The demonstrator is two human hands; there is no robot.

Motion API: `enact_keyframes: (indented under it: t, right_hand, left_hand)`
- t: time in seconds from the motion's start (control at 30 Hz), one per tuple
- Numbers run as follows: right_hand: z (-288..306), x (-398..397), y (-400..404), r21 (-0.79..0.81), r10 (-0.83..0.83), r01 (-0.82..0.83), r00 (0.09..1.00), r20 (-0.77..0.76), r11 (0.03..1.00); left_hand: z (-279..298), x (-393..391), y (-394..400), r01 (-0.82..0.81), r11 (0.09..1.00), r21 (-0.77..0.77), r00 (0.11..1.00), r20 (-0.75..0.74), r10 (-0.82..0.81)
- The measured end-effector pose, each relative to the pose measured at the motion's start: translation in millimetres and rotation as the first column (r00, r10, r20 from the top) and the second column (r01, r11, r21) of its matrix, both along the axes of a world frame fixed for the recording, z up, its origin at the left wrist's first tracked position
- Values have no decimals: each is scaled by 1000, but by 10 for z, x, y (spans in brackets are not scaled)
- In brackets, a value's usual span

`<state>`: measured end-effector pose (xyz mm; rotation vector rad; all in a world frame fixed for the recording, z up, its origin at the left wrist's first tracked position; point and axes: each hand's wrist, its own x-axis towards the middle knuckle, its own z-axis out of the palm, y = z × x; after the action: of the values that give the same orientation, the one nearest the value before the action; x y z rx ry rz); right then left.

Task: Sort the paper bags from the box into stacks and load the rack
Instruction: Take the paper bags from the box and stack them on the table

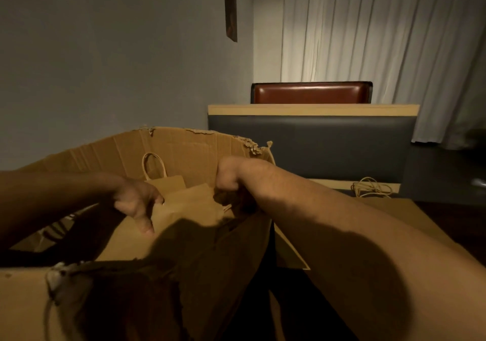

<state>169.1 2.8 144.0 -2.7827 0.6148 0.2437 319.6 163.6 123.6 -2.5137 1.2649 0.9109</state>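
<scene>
A torn brown cardboard box (184,143) fills the lower left. Both my arms reach down into it. Inside lie flat brown paper bags (184,209), one with a twisted paper handle (153,164) standing up at the back. My left hand (136,204) grips the left edge of the top bag, thumb pointing down over its face. At the bag's right edge, my right hand (228,183) is curled shut around it, fingers hidden in shadow. To the right of the box, flat paper bags (410,217) lie stacked, their handles (370,187) at the far end.
A dark padded bench back (310,146) with a light wooden top edge stands behind the box. A red-brown chair back (311,92) shows beyond it. White curtains (381,38) hang at the right, a grey wall at the left. A dark tabletop lies under the stack.
</scene>
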Motion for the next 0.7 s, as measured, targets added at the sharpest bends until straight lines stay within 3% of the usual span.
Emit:
enact_keyframes:
  t: [0.13, 0.2, 0.27, 0.3, 0.37, 0.43, 0.5, 0.53, 0.6, 0.63, 0.7]
  right_hand:
    - [28, -26, 8, 74, -51, 39, 985, 163, 996]
    - [19, -32, 12, 98, -86, 61, 957, 276, 993]
    - [42, -42, 46, 139, -127, 74, 898, 421, 987]
    - [66, -47, 50, 193, -161, 72, 851, 499, 979]
    - [156, -134, 111, 313, -229, 20, 726, 649, 950]
    - [293, -286, 172, 342, -264, -42, 552, 791, 939]
    - [424, -489, 212, 354, -282, -111, 409, 868, 929]
    - [483, -608, 243, 380, -294, -159, 396, 870, 911]
    - [611, -855, 318, 480, -307, -287, 484, 820, 829]
    - [680, -980, 360, 537, -307, -353, 533, 789, 766]
    - [815, -1268, 457, 583, -333, -477, 511, 793, 657]
  left_hand:
    - [274, -80, 102, -94, 952, -293, 995, -5, 96]
    - [428, -214, 180, -180, 962, -207, 979, -129, 156]
    - [523, -395, 277, -201, 978, -56, 971, -146, 191]
    - [559, -452, 311, -201, 977, -78, 974, -120, 191]
    - [695, -562, 421, -194, 945, -263, 981, -75, 181]
    - [936, -612, 546, -231, 798, -557, 972, -94, 217]
    - [1248, -742, 695, -294, 542, -788, 952, -192, 238]
    - [1391, -851, 748, -316, 408, -857, 946, -251, 207]
    - [1599, -1103, 778, -357, 168, -919, 934, -348, 81]
    - [1653, -1263, 746, -385, 90, -918, 922, -386, 14]
    - [1663, -1614, 607, -430, 29, -902, 900, -431, -62]
